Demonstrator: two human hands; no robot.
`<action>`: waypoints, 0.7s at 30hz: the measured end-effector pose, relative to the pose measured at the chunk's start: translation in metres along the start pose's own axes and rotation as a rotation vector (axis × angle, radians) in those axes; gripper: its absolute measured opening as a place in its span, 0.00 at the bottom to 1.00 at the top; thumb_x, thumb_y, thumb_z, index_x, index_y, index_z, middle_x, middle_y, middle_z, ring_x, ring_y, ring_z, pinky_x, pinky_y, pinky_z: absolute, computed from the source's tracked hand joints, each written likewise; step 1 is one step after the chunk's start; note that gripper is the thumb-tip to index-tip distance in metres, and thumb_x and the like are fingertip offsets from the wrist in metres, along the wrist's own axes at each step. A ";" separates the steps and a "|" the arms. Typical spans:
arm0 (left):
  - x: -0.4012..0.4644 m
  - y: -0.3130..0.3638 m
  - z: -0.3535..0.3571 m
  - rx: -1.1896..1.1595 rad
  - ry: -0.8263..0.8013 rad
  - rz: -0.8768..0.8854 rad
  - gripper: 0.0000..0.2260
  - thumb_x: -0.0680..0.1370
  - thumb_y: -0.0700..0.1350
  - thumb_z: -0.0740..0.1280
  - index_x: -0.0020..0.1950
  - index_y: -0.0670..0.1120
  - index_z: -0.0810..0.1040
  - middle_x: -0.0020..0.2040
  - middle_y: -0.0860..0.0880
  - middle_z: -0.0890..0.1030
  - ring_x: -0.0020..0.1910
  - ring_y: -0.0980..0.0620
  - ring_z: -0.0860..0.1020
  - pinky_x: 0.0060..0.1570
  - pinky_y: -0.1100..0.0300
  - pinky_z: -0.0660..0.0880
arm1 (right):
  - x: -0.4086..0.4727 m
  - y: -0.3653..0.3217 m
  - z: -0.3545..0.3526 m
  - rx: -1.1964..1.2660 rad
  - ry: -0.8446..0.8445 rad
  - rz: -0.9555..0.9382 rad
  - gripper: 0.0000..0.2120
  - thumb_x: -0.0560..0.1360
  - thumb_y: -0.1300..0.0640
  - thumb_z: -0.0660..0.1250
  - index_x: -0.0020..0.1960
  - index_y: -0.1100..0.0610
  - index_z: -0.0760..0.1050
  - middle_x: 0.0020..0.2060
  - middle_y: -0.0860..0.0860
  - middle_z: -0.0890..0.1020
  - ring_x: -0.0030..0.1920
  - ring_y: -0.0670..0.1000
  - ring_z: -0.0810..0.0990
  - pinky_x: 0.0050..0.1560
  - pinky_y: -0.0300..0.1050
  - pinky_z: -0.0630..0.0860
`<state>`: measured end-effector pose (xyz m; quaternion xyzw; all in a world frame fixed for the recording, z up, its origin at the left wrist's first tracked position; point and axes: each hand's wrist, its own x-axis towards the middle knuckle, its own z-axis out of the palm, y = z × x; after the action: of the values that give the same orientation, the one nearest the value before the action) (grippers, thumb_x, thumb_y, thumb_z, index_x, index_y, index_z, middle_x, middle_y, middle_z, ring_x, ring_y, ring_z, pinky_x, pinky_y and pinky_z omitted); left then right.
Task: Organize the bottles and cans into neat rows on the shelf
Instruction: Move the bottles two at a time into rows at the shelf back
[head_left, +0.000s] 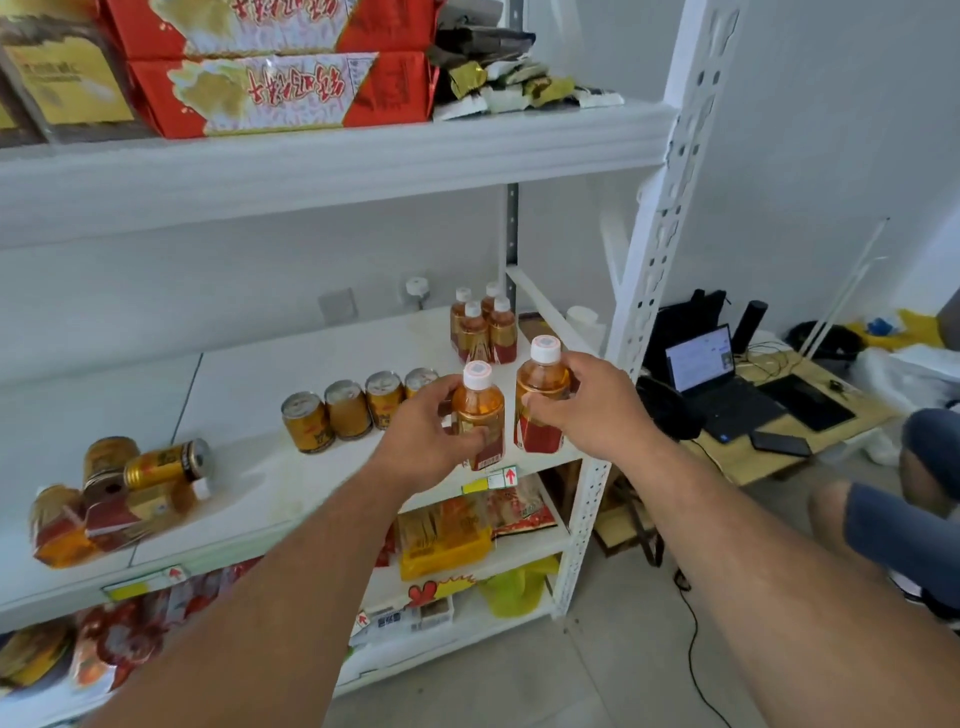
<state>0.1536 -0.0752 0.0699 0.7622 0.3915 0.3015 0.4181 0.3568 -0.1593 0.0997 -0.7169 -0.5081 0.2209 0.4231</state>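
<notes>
Facing you is a white metal shelf (322, 364) with a perforated upright at its right end, standing against a pale wall on a grey tiled floor. You are holding one amber bottle in each hand at the shelf's front right corner: your left hand (426, 436) is wrapping around the left bottle (479, 415), your right hand (587, 400) is closing around the right bottle (540, 395), both upright with white caps and red lower labels. Four matching bottles (483, 327) are standing in a tight block behind them near the back edge. Four gold cans (358, 410) are forming a row to the left, upright. Further left, a jumble of cans and bottles (109, 493) is lying tipped over. Red boxes (280, 88) with Chinese characters, too blurred to read, are sitting on the tier above; small tags with red arrows (501, 478) are hanging on the shelf lips. To your right an open laptop (717, 379) is glowing on a low wooden table (826, 436). Bottle label print is too small to read
</notes>
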 end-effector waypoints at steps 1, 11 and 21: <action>0.009 -0.003 -0.001 -0.007 0.000 0.001 0.23 0.63 0.53 0.74 0.55 0.64 0.73 0.48 0.72 0.78 0.51 0.70 0.76 0.42 0.77 0.72 | 0.009 0.001 0.001 0.000 0.000 0.004 0.16 0.68 0.47 0.76 0.55 0.42 0.79 0.45 0.38 0.83 0.46 0.37 0.80 0.42 0.37 0.73; 0.084 -0.026 0.006 0.032 -0.005 -0.046 0.33 0.61 0.60 0.72 0.66 0.60 0.71 0.51 0.68 0.78 0.52 0.67 0.77 0.42 0.75 0.73 | 0.095 0.025 0.014 -0.042 -0.037 0.023 0.22 0.69 0.45 0.77 0.62 0.43 0.78 0.52 0.40 0.83 0.55 0.45 0.80 0.55 0.48 0.78; 0.155 -0.035 0.041 0.147 0.097 -0.171 0.35 0.58 0.66 0.69 0.66 0.63 0.70 0.56 0.63 0.78 0.57 0.56 0.77 0.54 0.53 0.77 | 0.166 0.064 0.020 -0.077 -0.116 0.034 0.19 0.71 0.44 0.76 0.58 0.40 0.72 0.56 0.43 0.82 0.57 0.50 0.80 0.56 0.49 0.75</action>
<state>0.2532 0.0521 0.0409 0.7391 0.4958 0.2720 0.3659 0.4404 -0.0074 0.0541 -0.7272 -0.5274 0.2496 0.3615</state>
